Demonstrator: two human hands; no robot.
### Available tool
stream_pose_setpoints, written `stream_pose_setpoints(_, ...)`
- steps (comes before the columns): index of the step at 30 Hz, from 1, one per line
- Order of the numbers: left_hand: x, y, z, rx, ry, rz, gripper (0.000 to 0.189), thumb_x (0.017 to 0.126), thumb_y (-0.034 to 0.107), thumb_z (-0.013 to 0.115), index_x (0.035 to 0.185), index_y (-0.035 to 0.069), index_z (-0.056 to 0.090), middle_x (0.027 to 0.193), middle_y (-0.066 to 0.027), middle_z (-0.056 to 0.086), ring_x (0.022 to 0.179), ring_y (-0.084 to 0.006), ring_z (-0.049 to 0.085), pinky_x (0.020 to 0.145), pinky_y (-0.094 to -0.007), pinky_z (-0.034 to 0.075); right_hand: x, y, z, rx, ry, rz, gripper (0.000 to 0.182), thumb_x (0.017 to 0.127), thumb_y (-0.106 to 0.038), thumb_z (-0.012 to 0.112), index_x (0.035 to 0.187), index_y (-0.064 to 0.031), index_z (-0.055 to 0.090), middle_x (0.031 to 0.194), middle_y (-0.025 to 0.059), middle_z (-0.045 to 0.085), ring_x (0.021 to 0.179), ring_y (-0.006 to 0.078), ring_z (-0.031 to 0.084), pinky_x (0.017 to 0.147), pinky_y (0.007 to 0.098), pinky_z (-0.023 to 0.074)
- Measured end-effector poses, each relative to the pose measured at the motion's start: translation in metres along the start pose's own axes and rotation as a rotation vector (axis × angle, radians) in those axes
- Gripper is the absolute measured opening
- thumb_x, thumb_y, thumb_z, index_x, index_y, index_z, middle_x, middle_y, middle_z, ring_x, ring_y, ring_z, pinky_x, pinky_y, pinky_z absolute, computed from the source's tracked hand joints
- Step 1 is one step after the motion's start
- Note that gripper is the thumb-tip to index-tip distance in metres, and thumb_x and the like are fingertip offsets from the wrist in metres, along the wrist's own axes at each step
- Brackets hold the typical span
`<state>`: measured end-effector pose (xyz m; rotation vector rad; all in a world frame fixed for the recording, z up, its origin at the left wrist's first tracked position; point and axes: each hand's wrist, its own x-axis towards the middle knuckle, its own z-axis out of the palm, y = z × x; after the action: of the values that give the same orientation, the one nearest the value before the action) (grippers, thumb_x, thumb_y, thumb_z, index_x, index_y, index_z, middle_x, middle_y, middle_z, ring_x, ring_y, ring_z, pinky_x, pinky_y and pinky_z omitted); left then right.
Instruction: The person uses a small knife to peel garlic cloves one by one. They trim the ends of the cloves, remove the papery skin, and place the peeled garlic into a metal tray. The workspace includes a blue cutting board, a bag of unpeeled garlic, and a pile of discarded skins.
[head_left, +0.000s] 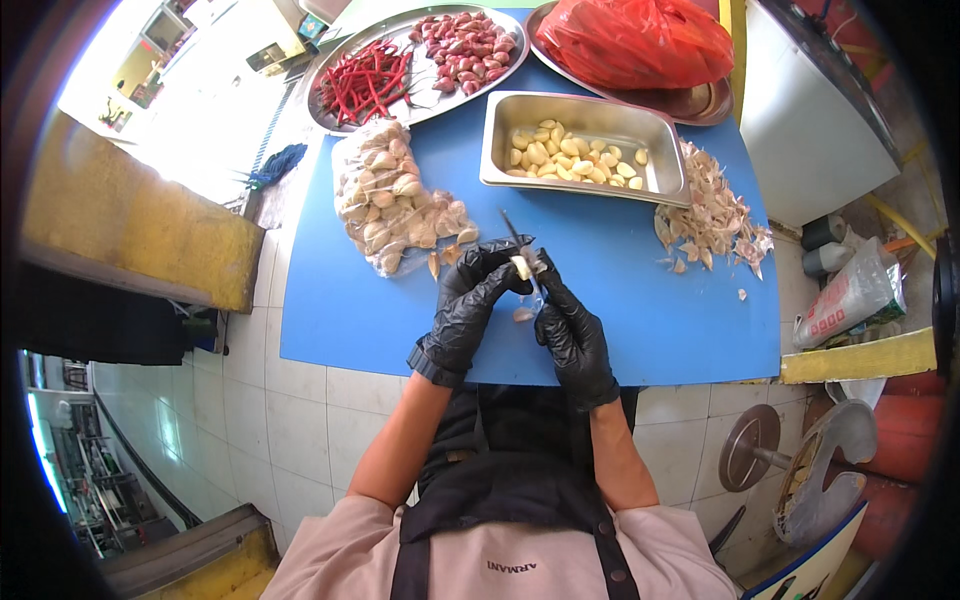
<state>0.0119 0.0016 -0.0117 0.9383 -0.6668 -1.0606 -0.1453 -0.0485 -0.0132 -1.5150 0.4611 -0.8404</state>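
My left hand, in a black glove, grips a garlic clove between fingertips and thumb. A knife is in my black-gloved right hand, its dark blade pointing up and away across the clove. Bits of skin cling where blade and clove meet. Below them a scrap of garlic skin lies on the blue tabletop. To the left rests a clear plastic bag of unpeeled garlic cloves, some loose at its edge. Peeled cloves lie in a steel pan beyond my hands.
Right of the pan is a heap of garlic skins. At the far side, a round metal tray holds red chillies and shallots. A red plastic bag sits on another tray. A yellow ledge adjoins the right edge.
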Motion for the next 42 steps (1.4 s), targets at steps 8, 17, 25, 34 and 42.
stream_pose_setpoints(8,-0.001,0.001,0.005,-0.069,0.051,0.017,0.029,0.086,0.005,0.061,0.114,-0.002,0.057,0.102,-0.0081,0.063,0.087,-0.0164,0.06,0.079,-0.0301,0.048,-0.001,-0.005,0.003,0.077,0.026,0.02,0.045,0.098,-0.016,0.047,0.142,-0.0103,0.037,0.069,-0.0024,0.044,0.063,0.007,0.039,0.058,0.0228,0.0368)
stream_pose_setpoints(17,-0.001,-0.003,0.0,-0.062,0.104,-0.016,0.024,0.084,0.001,0.063,0.108,-0.001,0.062,0.1,-0.0085,0.066,0.088,-0.0164,0.062,0.08,-0.0291,0.05,-0.001,-0.001,-0.002,0.017,-0.019,0.075,0.043,0.096,-0.007,0.048,0.138,-0.0089,0.042,0.087,0.002,0.062,0.067,0.0064,0.044,0.062,0.0226,0.0422)
stream_pose_setpoints(25,-0.003,-0.002,0.0,-0.074,0.096,-0.027,0.024,0.084,-0.001,0.064,0.107,0.0,0.064,0.1,-0.0076,0.067,0.089,-0.0141,0.063,0.081,-0.0268,0.051,0.0,-0.002,-0.002,0.045,-0.022,0.056,0.043,0.095,-0.006,0.048,0.138,-0.0082,0.042,0.086,0.002,0.061,0.067,0.0062,0.044,0.062,0.0228,0.0419)
stream_pose_setpoints(34,-0.003,-0.001,0.008,0.074,0.159,-0.027,0.025,0.081,-0.001,0.066,0.106,-0.001,0.064,0.1,-0.0097,0.067,0.09,-0.0167,0.064,0.081,-0.029,0.052,0.0,-0.003,-0.002,0.004,-0.016,0.047,0.044,0.094,-0.007,0.05,0.138,-0.009,0.042,0.082,0.0023,0.061,0.065,0.007,0.045,0.061,0.0243,0.0424)
stream_pose_setpoints(42,-0.004,-0.003,0.005,0.083,0.16,-0.001,0.024,0.081,-0.001,0.066,0.105,-0.002,0.065,0.097,-0.01,0.067,0.087,-0.0167,0.064,0.079,-0.0287,0.053,-0.001,-0.003,0.001,-0.143,0.012,-0.015,0.043,0.092,-0.004,0.053,0.134,-0.0076,0.046,0.087,0.0131,0.066,0.069,0.0137,0.057,0.066,0.0287,0.0468)
